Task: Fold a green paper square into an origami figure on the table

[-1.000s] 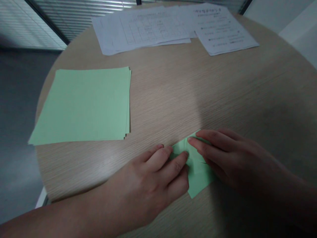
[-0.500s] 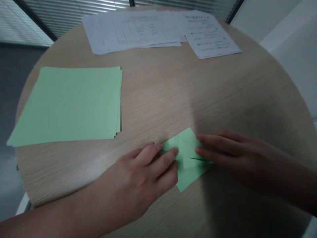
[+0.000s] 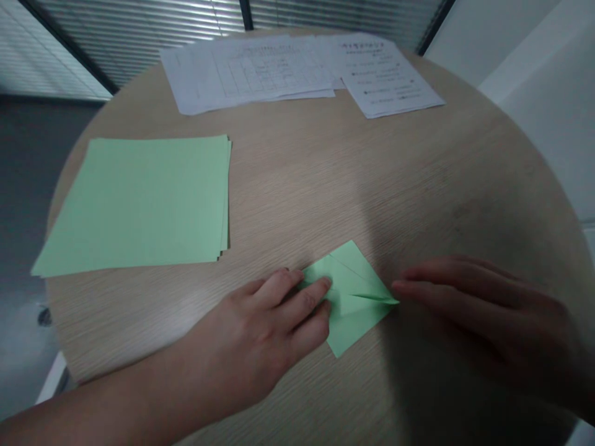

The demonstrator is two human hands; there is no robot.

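Note:
A small folded piece of green paper (image 3: 346,310) lies on the table, its outline close to a diamond. Crease lines run across it, and a narrow slit or raised fold points to its right corner. My left hand (image 3: 274,328) rests on the left part of the paper, fingers slightly apart and pressing down, covering that side. Just off the right corner is my right hand (image 3: 483,316), its fingers stretched out side by side; its thumb is hidden and the hand is in shadow.
A stack of green paper sheets (image 3: 149,204) lies at the left of the round wooden table (image 3: 297,179). White printed sheets (image 3: 264,71) overlap along the far edge. Window blinds (image 3: 162,25) stand behind, and a pale wall (image 3: 534,56) rises at the right.
My right hand has slid right, off the folded paper to beyond its right corner, uncovering that side. My left hand stays on the paper. The view has tilted up slightly.

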